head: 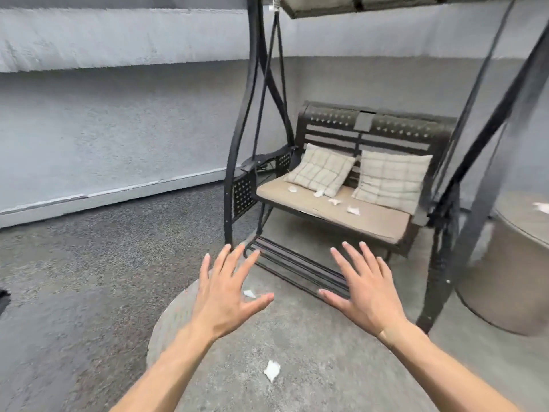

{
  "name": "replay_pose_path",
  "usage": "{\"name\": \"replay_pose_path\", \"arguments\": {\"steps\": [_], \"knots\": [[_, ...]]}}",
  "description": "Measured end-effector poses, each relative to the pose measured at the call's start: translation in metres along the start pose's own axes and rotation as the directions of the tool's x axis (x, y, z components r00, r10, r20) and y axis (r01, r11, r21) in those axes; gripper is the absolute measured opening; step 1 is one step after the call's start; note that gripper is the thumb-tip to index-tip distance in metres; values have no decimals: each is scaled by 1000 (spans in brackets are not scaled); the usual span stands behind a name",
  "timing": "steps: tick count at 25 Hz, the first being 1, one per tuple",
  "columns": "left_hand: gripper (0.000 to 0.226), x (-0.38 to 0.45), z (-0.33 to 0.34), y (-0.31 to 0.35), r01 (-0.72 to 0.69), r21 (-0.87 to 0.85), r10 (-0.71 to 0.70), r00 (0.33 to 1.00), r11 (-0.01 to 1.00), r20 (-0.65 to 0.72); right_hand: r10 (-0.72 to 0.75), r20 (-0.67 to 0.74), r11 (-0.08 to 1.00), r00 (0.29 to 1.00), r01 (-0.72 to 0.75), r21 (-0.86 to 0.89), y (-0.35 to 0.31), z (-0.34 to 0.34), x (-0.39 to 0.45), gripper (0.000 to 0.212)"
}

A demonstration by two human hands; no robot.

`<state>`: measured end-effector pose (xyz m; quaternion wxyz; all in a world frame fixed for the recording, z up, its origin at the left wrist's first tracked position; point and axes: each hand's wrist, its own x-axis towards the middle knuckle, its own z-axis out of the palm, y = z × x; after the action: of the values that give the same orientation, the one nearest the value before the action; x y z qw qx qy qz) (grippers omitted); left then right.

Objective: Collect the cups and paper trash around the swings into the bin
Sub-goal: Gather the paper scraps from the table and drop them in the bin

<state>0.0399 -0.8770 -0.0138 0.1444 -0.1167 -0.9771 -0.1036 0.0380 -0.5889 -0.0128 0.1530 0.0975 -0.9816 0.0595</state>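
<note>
Left hand [221,298] and right hand [364,288] are both raised palm-down with fingers straight and spread, holding nothing. Between the forearms, near the bottom of the view, one crumpled paper scrap [271,370] lies on the grey floor [74,278]. A smaller scrap [249,293] shows just beside the left thumb, partly hidden by the hand. Beyond the fingertips hangs the swing bench [335,211]; four paper pieces [353,210] lie on its seat cushion in front of two checked pillows [322,169]. Motion blur softens their shapes. At the right edge, a round drum-like object [505,278] is cut off, with a white piece [542,207] on top.
</note>
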Motion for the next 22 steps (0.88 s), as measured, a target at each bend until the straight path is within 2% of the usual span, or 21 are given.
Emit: {"name": "replay_pose_path", "arguments": {"steps": [4, 9, 17, 22], "knots": [[87, 56, 36, 88, -209, -86, 213, 976, 974, 43, 234, -6, 971, 972, -234, -47, 82, -19, -46, 87], [87, 115, 78, 189, -428, -226, 449, 892, 875, 50, 458, -32, 881, 888, -458, -121, 160, -36, -81, 86], [85, 224, 136, 293, -602, -306, 647, 760, 737, 64, 657, -104, 727, 747, -664, -177, 252, -46, -62, 87], [91, 284, 156, 341, -693, -348, 758, 646, 632, 92, 745, -114, 630, 657, -749, -205, 291, -44, -48, 87]]}}
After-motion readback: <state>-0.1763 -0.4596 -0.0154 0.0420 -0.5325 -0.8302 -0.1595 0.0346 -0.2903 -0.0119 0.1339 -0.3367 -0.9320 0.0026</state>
